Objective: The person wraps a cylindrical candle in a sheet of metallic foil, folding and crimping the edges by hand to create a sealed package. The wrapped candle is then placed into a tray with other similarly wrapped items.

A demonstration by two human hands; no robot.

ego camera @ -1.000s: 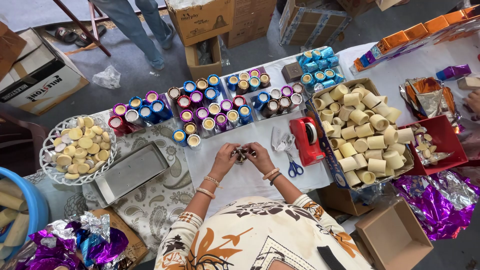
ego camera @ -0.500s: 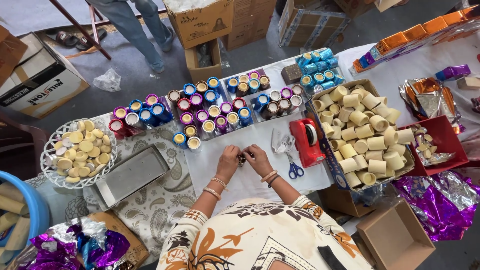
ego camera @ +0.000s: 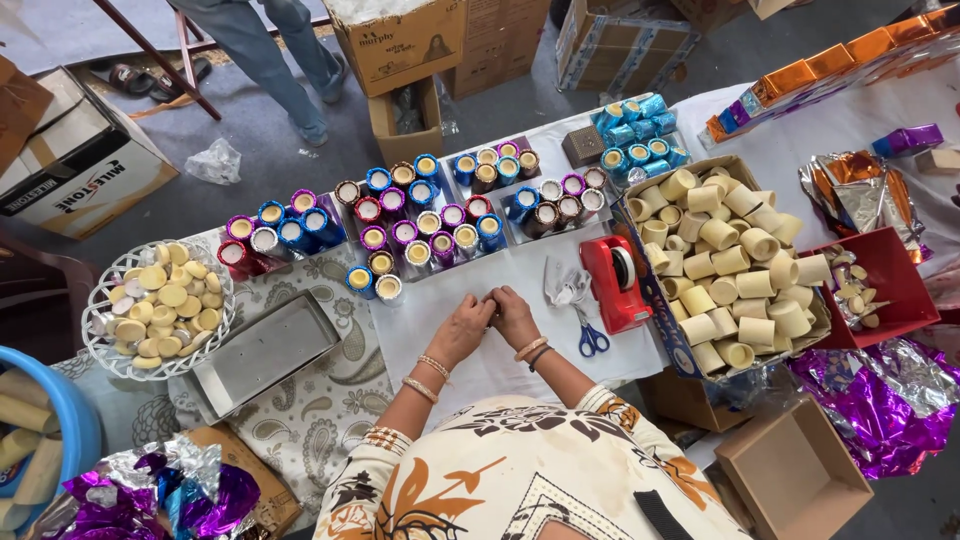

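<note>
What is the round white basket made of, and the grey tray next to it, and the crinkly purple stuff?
The white basket looks like moulded plastic: its rim is an open lattice. The grey tray seems to be metal, with a dull brushed sheen and folded edges. The purple sheets look like thin metallic foil or foil-coated film, since they crumple and flash bright glints; which one is unclear.

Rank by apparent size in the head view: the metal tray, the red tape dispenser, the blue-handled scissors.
1. Metal tray, largest.
2. Red tape dispenser.
3. Blue-handled scissors, smallest, though their full length comes close to the dispenser's.
</note>
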